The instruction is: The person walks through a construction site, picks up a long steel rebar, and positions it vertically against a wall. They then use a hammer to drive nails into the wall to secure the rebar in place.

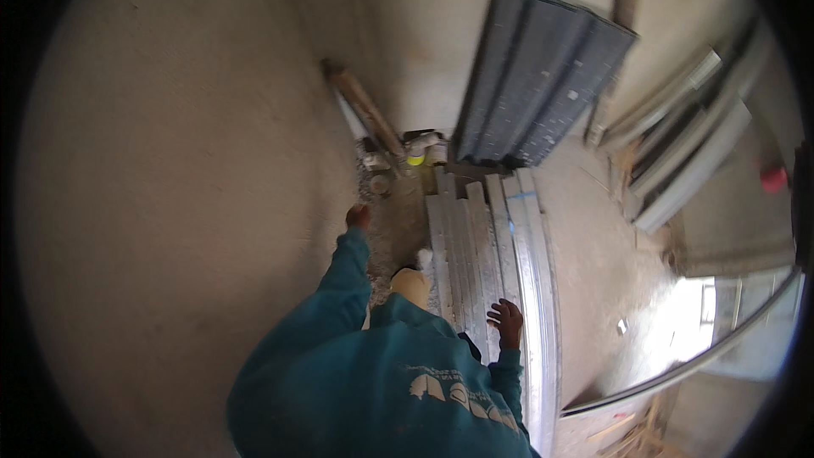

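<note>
My left hand (pixel 359 217) reaches forward beside the bare plastered wall (pixel 186 161). Its fingers are too small and dark to make out, and I cannot tell whether it touches the wall. Over a stack of long grey metal profiles (pixel 479 237) on the floor hangs my right hand (pixel 506 322), its fingers spread and nothing in them. Both arms wear teal sleeves. One of my legs, in light tan trousers (pixel 411 287), shows between the wall and the profiles.
Dark corrugated sheets (pixel 534 76) lean on the far wall. A wooden post (pixel 365 106) stands in the corner near small containers (pixel 415 155). More long pale lengths (pixel 691 174) lie at right, with a red round object (pixel 773 178) beyond. A long curved-looking bar (pixel 678 380) crosses the lower right.
</note>
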### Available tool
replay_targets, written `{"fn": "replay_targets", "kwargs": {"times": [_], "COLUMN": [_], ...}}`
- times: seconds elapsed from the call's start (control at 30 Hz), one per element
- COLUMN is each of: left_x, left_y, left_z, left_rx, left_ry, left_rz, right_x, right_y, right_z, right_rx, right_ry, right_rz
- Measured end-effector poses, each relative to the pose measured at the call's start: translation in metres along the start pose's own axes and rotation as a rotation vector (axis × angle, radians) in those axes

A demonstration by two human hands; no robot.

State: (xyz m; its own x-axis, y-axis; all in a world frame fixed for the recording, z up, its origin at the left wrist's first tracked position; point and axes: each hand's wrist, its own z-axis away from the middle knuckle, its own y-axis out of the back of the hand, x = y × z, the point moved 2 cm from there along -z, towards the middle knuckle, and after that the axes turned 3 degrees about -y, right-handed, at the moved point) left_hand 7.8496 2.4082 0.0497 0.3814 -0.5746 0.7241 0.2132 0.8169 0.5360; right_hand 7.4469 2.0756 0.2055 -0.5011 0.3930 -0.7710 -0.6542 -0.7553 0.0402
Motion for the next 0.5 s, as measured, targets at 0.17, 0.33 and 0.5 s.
{"fn": "replay_targets", "kwargs": {"times": [0.17, 0.33, 0.5], "left_x": [0.112, 0.134, 0.104], "left_y": [0.032, 0.03, 0.043], "left_z": [-0.106, -0.228, -0.353], "left_rx": [0.129, 0.207, 0.111], "left_ry": [-0.176, -0.234, -0.344], "left_rz": [0.033, -0.072, -0.598], "right_x": [-0.045, -0.042, -0.032], "right_y": [-0.03, -0.015, 0.011], "right_z": [-0.018, -0.029, -0.016], "right_rx": [0.052, 0.119, 0.283], "right_ry": [-0.142, -0.261, -0.33], "right_rz": [0.054, 0.181, 0.166]}}
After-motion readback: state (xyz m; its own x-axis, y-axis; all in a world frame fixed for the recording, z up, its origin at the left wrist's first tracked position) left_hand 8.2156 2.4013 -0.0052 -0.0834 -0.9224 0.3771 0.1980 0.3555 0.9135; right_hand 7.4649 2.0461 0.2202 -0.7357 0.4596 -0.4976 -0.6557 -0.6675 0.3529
